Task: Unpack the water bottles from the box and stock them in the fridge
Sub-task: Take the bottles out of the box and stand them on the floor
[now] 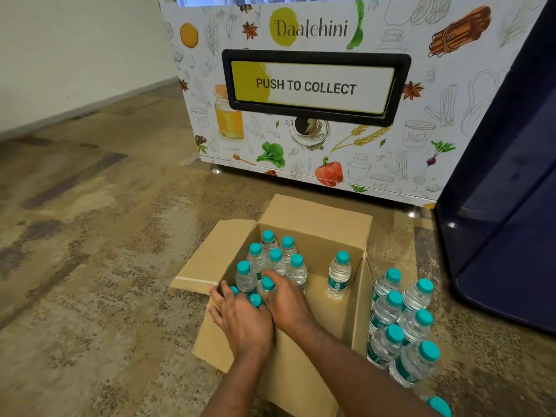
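Two hands are down in the near left corner of the open cardboard box point(358, 308), side by side and touching. Your left hand point(240, 322) curls its fingers down around the nearest bottles point(255, 300), with teal caps poking up between the fingers. Your right hand point(287, 299) is curled over the next bottle point(267, 283), whose cap shows at the fingertips. Just right of the box, several floor bottles point(388, 344) stand packed together on the mottled floor point(105, 266). Beyond your hands, the remaining bottles point(275, 260) stand upright in a tight group against the left wall, and a lone bottle point(339, 275) stands apart near the right wall. Farther back sits the vending machine point(301, 152) with its "PUSH TO COLLECT" flap point(310, 87), and a dark blue panel point(496, 236) rises at the right.
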